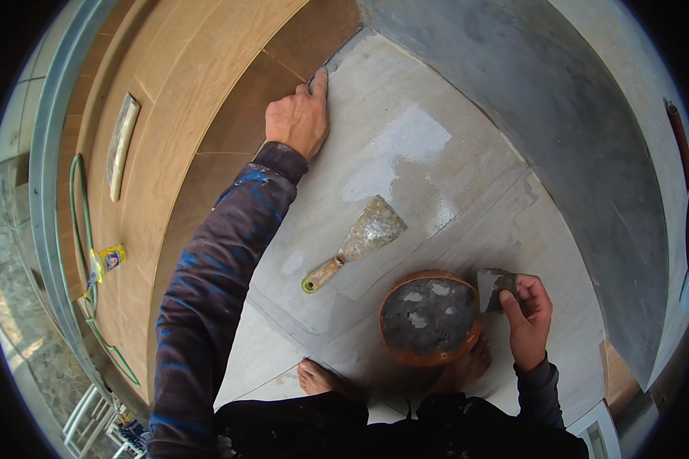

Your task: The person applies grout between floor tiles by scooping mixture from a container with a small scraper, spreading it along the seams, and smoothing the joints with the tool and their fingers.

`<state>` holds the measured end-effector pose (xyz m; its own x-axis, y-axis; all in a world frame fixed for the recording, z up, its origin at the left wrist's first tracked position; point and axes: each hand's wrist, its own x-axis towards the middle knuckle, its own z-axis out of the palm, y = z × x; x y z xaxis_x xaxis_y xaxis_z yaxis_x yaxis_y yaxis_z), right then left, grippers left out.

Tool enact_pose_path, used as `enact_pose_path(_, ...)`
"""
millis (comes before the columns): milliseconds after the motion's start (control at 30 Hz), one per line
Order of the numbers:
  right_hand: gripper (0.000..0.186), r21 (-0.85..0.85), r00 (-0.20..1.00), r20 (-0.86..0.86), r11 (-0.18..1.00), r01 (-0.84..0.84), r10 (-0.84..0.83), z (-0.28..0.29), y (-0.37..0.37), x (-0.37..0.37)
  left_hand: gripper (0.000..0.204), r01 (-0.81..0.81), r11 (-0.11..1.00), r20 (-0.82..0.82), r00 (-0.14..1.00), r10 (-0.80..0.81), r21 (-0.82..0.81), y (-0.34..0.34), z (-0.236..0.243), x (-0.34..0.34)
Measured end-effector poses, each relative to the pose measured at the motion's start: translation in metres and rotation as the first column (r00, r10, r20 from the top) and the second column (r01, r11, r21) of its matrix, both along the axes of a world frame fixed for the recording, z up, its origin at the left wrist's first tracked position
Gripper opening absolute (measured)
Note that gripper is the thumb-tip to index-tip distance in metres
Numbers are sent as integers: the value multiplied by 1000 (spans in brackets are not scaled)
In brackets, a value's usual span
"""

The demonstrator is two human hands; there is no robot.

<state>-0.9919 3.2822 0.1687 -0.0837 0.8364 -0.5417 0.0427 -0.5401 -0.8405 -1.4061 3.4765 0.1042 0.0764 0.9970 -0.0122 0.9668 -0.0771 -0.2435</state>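
Observation:
My left hand reaches far forward, holding nothing. Its index finger is stretched out onto the dark grout joint where the brown tiled riser meets the grey floor tile; its other fingers are curled. Between finger and thumb, my right hand grips a small flat scraper, partly smeared dark, beside the rim of an orange-brown bowl. Dark grey grout with a few pale patches shows inside the bowl. A paint-crusted putty knife lies on the floor between my hands, its handle toward me.
A grey wall rises along the right. On the wood-look ledge at left rest a long pale tool, a green hose and a yellow packet. Wet shiny patches mark the floor. My bare feet stand near the bowl.

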Motion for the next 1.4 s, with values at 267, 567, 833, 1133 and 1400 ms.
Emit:
enact_pose_path(267, 16, 89, 993, -84, 993, -74, 82, 20, 33, -59, 58, -71, 996, 353, 932, 86, -53, -36, 24, -16)
enact_pose_path(567, 30, -159, 943, -332, 986, -48, -8, 8, 75, -138, 44, 114, 973, 979, 48, 198, -202, -126, 63, 19)
enact_pose_path(833, 22, -342, 849, -521, 933, -109, -91, 23, 78, -177, 50, 254, 967, 965, 246, -93, 29, -172, 71, 7)
enact_pose_path(1133, 26, 222, 974, -210, 974, -32, 80, 8, 130, -246, 49, 137, 990, 826, 562, -43, -41, -224, 75, -68)
enact_pose_path(1400, 28, 670, 653, 724, 452, -589, -222, -64, 227, -352, 48, -313, 948, 893, 404, 197, -67, -311, 49, -153)
